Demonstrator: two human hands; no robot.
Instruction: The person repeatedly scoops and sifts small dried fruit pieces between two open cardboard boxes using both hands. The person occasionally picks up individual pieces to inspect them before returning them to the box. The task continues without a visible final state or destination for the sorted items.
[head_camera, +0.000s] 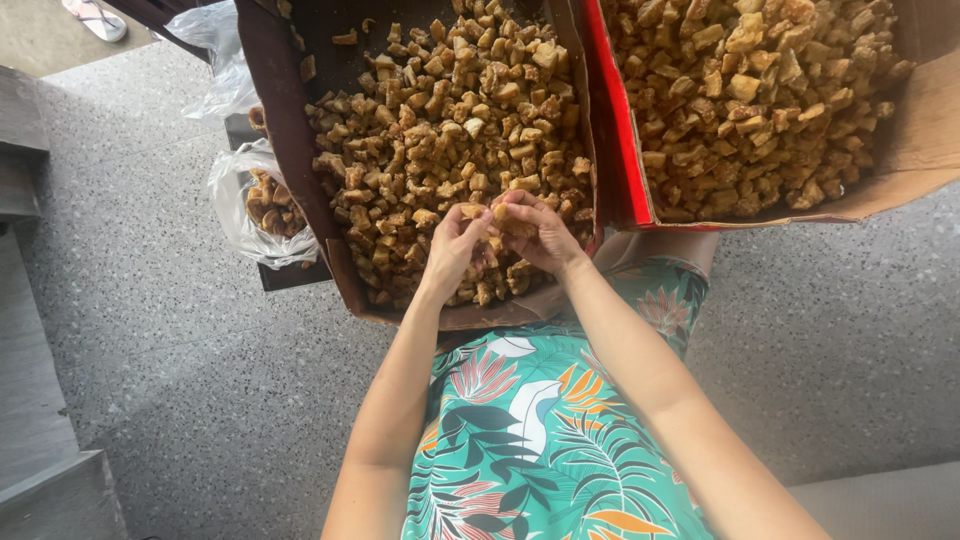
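Note:
My left hand (452, 248) and my right hand (535, 235) meet over the near end of a dark cardboard box (285, 150) filled with several small golden-brown fried chunks (440, 130). Both hands pinch the same brown chunk (497, 215) between their fingertips, just above the heap. My forearms reach forward from my lap, which is covered by a teal leaf-patterned dress (540, 440).
A second cardboard box with a red side (615, 130) holds more fried chunks (750, 90) at the right. A clear plastic bag (262, 205) with brown pieces lies left of the dark box. Speckled grey floor (160, 330) lies around; a concrete step (30, 300) runs along the left.

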